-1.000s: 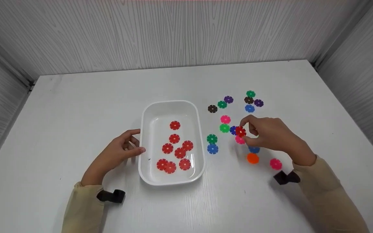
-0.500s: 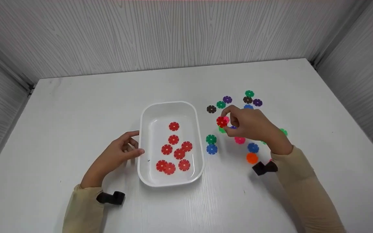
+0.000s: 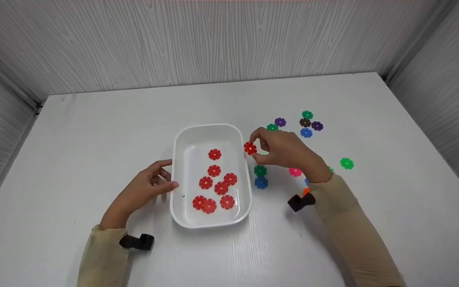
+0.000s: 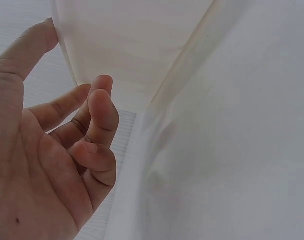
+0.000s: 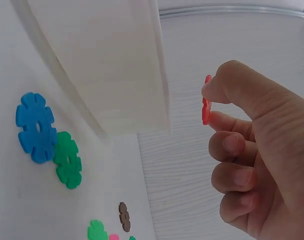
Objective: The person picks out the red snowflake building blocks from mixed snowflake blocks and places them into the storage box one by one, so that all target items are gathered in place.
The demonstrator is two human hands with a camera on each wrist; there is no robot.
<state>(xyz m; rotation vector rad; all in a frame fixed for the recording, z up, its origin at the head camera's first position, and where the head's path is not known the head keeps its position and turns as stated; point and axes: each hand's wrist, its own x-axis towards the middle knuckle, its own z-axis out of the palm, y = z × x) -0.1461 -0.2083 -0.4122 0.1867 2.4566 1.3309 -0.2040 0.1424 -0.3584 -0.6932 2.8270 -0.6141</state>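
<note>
My right hand [image 3: 279, 147] pinches a red interlocking disc [image 3: 250, 148] between thumb and index finger, just off the white tray's right rim. In the right wrist view the disc [image 5: 206, 100] is edge-on, with the other fingers curled below it. My left hand [image 3: 146, 187] touches the left side of the white tray [image 3: 211, 226] with thumb and index fingertip, the other fingers loosely bent. The left wrist view has the hand [image 4: 57, 145] against the tray wall [image 4: 127, 50]. Several red discs [image 3: 214, 171] lie on the tray floor, some overlapping.
Right of the tray lie loose discs: green [image 3: 260, 171], blue [image 3: 261, 183], pink [image 3: 295, 172], light green [image 3: 347, 163], purple [image 3: 280, 122] and brown [image 3: 305, 122]. My right hand and sleeve cover part of that group. A grey wood-grain panel [image 3: 213, 44] stands behind the table.
My right hand has carried the red disc leftward from among the loose discs to the tray's right rim. My left hand and the tray have stayed in place.
</note>
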